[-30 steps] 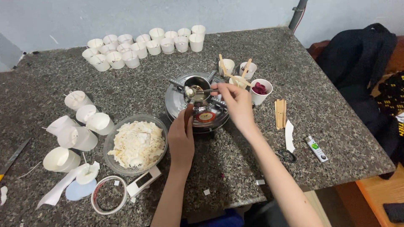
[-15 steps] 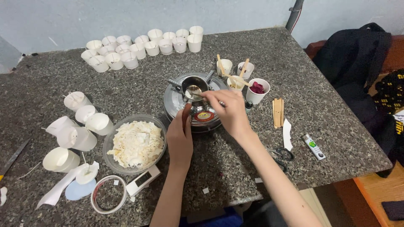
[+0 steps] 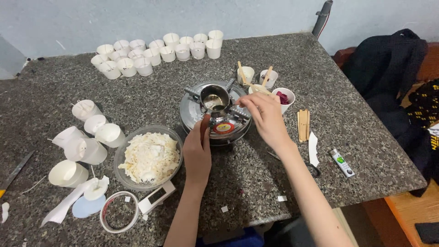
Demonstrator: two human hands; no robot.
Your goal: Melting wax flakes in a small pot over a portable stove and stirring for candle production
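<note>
Lighter (image 3: 343,163), tape roll (image 3: 119,212), scissors (image 3: 314,170).

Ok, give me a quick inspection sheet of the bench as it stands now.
Surface: speckled granite table, scraps scattered.
Job's things: small metal pot on a round metal burner; glass bowl of white flakes.
Clutter: white paper cups at the back, more lying at left; wooden sticks; tape roll; lighter.
Hands: left hand grips the pot's brown handle; right hand pinches something thin by the pot.
Cables: nothing seen.
Surroundings: pale wall, dark clothing at right.
</note>
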